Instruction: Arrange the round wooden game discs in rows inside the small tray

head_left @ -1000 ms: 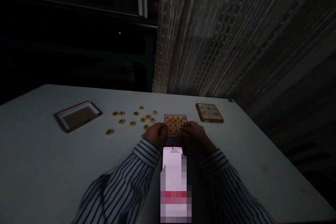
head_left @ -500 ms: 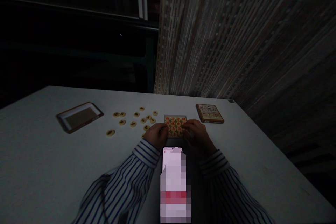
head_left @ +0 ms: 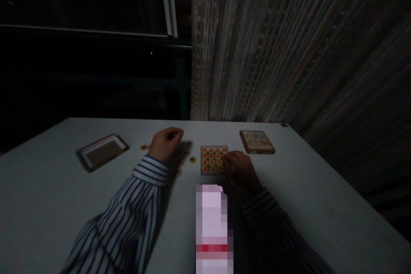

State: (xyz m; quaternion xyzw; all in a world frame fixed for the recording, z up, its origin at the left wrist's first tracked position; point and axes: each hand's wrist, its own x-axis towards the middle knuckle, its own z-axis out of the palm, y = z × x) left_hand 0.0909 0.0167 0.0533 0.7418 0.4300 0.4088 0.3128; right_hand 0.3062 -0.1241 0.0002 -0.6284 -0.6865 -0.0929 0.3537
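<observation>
A small clear tray (head_left: 214, 173) holds rows of round wooden pieces with red characters. At its right edge is my right hand (head_left: 239, 171), fingers curled and touching the tray or a piece in it. My left hand (head_left: 165, 143) is raised over the table left of the tray, thumb and fingertips close together; whether something small is between them cannot be made out. Loose round pieces with dark characters lie under and around the left hand, one piece (head_left: 192, 160) between it and the tray, another (head_left: 144, 148) at its left. The hand and its shadow hide others.
An open box part (head_left: 104, 153) lies at the left of the white table (head_left: 58, 205). A printed box (head_left: 257, 141) lies at the right. A lit phone (head_left: 212, 218), blurred out, is in front of the tray. A string curtain (head_left: 231, 51) hangs behind the table.
My left hand has left the tray's left edge and moved left and away from me, over the loose pieces. My right hand stays at the tray. The view has tilted slightly up.
</observation>
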